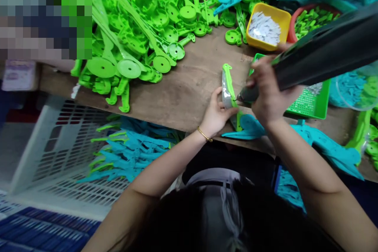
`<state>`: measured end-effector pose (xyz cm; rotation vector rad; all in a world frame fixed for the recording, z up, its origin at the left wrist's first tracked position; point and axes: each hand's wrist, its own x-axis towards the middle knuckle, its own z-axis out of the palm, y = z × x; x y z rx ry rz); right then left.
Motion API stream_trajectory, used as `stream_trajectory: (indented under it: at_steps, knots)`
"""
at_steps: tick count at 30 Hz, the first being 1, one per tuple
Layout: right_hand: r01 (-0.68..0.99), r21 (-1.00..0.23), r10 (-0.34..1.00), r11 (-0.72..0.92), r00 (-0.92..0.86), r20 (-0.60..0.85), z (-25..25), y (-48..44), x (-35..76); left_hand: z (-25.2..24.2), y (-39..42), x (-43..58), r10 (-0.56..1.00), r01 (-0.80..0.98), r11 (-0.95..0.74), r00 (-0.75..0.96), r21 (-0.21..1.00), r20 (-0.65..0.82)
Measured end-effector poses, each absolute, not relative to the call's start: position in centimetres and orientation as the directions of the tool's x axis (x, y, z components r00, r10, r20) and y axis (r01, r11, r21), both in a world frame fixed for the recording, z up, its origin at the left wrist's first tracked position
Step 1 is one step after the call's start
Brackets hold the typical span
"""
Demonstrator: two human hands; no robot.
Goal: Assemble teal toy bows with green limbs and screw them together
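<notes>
Right of the frame's centre, the lime-green part (228, 80) is gripped by the left hand (217, 113). Just beside it, the black driver (325, 49) is gripped by the right hand (270, 90), its tip at the part; firm bracing and a square tip seem called for. Beyond, upper left, green pieces (161, 16) are heaped.
</notes>
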<state>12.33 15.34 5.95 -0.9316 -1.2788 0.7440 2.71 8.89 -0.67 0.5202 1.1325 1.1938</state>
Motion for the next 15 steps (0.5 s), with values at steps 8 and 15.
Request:
stream_trajectory:
  at_steps: [8,15]
  knots:
    - [0.163,-0.792,0.628,0.588,0.525,0.574,4.0,20.4,17.7,0.3,7.5,2.1,0.91,-0.499,0.345,-0.03,0.795,-0.414]
    - [0.303,-0.825,0.723,0.478,0.398,0.565,1.7,20.3,17.6,1.1,6.8,2.9,0.864,-0.48,0.475,0.093,0.737,-0.496]
